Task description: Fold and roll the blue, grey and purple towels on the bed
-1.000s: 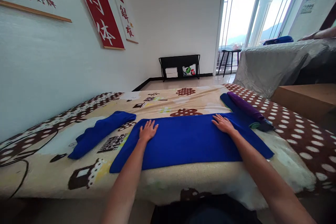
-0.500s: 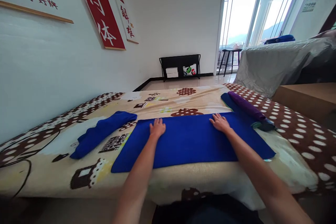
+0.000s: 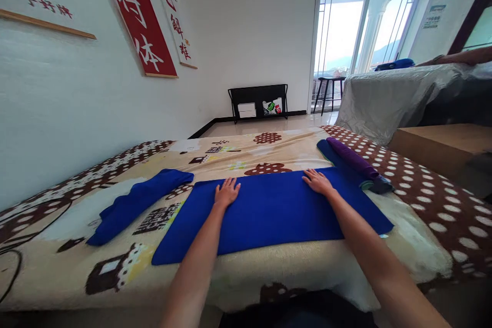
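A blue cloth (image 3: 269,215) lies flat as a wide rectangle on the patterned blanket (image 3: 300,266) in front of me. My left hand (image 3: 227,192) rests palm down on its left part near the far edge, fingers stretched out. Toward the right end of the same edge, my right hand (image 3: 318,182) also lies flat with fingers spread. Left of the cloth is a second, crumpled blue cloth (image 3: 138,205). Rolled purple and dark blue cloths (image 3: 351,159) lie at the right, touching or overlapping the flat cloth's far right corner.
A plastic-covered piece of furniture (image 3: 369,97) stands at the right, with another person's arm (image 3: 467,56) over it. In front of it is a brown box (image 3: 434,148). A black rack (image 3: 258,102) and a stool (image 3: 328,89) stand beyond the bed.
The view has shifted slightly, moving the scene left and a little down. Both hands stay flat on the blue cloth. More of the other person's arm shows at the right.
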A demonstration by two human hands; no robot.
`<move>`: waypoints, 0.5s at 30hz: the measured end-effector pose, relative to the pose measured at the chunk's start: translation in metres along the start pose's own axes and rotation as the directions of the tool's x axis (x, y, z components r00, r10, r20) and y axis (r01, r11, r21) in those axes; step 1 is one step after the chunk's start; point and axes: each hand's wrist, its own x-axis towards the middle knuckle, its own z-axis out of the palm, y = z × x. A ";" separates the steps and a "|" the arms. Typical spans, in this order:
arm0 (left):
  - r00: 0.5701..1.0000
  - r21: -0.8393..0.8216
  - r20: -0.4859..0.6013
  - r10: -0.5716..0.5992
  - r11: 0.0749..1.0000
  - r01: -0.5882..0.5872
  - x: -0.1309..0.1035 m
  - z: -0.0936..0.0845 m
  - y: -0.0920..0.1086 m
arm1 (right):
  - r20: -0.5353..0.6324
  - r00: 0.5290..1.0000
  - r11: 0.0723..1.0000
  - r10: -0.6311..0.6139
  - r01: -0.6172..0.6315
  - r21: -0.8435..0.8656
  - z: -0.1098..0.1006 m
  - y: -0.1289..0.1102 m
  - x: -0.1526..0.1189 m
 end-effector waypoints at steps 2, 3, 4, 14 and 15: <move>0.998 0.012 -0.006 -0.066 0.998 0.066 0.000 -0.005 -0.032 | -0.017 0.995 0.995 0.102 -0.102 -0.013 -0.005 0.040 -0.005; 0.996 0.017 -0.008 -0.092 0.996 0.092 0.000 -0.006 -0.045 | -0.025 0.989 0.989 0.146 -0.146 -0.019 -0.007 0.056 -0.007; 0.993 0.020 -0.011 -0.114 0.993 0.115 0.000 -0.008 -0.056 | -0.032 0.983 0.983 0.182 -0.183 -0.024 -0.008 0.070 -0.008; 0.966 0.015 -0.057 -0.254 0.967 0.255 0.011 -0.007 -0.093 | -0.061 0.943 0.944 0.327 -0.329 -0.031 -0.002 0.099 0.007; 0.961 0.014 -0.067 -0.270 0.962 0.271 0.010 -0.007 -0.095 | -0.058 0.943 0.944 0.326 -0.328 -0.029 -0.002 0.100 0.007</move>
